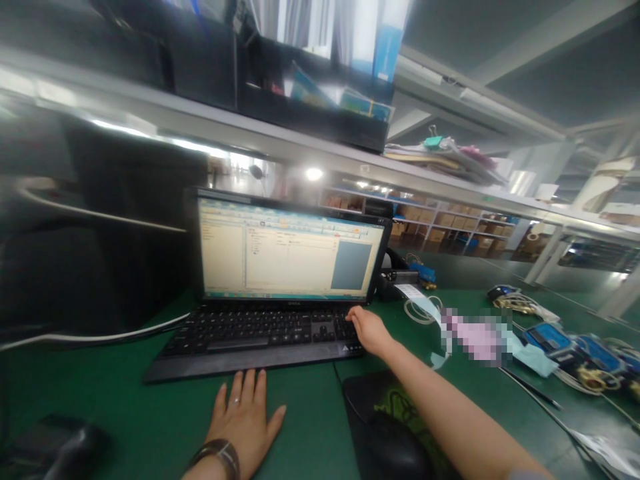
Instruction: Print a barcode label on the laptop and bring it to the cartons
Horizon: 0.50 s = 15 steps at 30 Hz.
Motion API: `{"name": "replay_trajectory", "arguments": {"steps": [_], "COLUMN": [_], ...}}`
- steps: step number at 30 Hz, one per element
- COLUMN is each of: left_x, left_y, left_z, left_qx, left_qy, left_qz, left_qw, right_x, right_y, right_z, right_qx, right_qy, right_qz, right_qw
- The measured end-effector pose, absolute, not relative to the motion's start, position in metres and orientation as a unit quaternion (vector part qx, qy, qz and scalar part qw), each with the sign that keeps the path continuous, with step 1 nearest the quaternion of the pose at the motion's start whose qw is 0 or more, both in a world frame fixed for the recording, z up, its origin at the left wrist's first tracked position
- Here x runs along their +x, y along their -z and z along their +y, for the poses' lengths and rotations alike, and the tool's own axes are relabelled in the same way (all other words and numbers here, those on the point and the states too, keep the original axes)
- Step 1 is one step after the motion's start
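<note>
My left hand lies flat, palm down, on the green table just in front of the black keyboard; it holds nothing, and there is a ring on one finger and a band at the wrist. My right hand reaches to the keyboard's right end, fingers resting on the keys there. Behind the keyboard a monitor shows a lit window with panels. A black mouse sits on a dark mouse pad under my right forearm.
A small label printer feeds a paper strip right of the monitor. Blue and brass devices with cables lie on the green table at right. A dark object sits at bottom left. A shelf with binders runs overhead.
</note>
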State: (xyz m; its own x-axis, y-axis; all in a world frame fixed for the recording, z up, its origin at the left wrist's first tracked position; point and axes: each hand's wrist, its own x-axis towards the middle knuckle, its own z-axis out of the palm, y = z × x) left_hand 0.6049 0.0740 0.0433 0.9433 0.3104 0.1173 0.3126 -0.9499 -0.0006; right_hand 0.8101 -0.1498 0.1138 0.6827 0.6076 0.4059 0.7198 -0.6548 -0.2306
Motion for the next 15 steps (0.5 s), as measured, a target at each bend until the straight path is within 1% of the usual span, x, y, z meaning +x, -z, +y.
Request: {"name": "replay_trajectory", "arguments": {"steps": [5,15], "left_x": [0.604,0.604], "left_y": [-0.045,-0.044], "left_z": [0.074,0.073], "left_qx": [-0.986,-0.986], "left_qy": [0.050,0.058], "left_qz": [-0.156,-0.158], "left_qw": [0.007,0.002], "right_x": [0.803,0.760], "right_y": [-0.114,-0.120], "right_z": [-0.140,-0.164], "right_qx": [-0.886,-0.873], "right_qy": [0.155,0.154], "right_qz": [-0.395,-0.415], "right_qw": [0.186,0.207]}}
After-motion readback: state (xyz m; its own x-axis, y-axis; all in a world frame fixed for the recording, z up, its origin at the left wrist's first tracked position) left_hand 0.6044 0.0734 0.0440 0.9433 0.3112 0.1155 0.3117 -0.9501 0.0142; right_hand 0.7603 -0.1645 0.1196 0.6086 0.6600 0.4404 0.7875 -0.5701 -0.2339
